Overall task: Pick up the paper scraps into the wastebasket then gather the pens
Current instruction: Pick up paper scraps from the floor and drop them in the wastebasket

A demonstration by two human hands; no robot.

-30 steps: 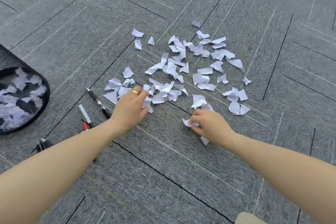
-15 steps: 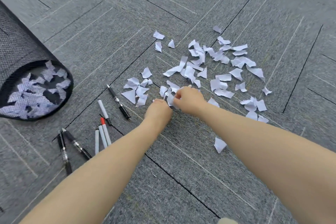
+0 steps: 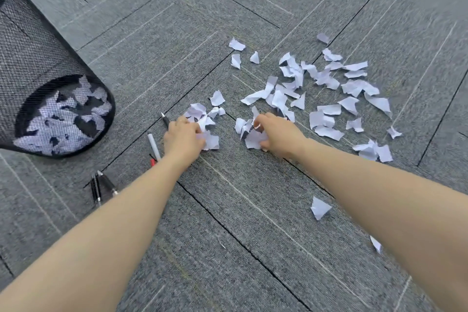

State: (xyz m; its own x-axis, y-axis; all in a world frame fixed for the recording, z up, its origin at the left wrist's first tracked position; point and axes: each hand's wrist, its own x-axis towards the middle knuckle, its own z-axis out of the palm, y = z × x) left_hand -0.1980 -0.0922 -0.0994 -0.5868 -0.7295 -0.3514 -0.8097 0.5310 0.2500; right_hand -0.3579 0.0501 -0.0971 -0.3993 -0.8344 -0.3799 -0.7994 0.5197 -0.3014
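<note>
The wastebasket [image 3: 50, 99] lies tipped at the floor's left edge, scraps already inside. Paper scraps [image 3: 326, 99] litter mid-floor; pens [image 3: 154, 145] lie between. Scooping fuller handfuls would likely speed things. Left hand [image 3: 183, 138] and right hand [image 3: 279, 133] reach forward, fingers curled around scraps.

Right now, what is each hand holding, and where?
Left hand grips a bunch of paper scraps on the carpet; right hand grips another bunch by its edges.

Single head cam, wide-angle, looks fwd/down at carpet floor [image 3: 253, 210]; close range; edges slightly blurred, prob. motion.
</note>
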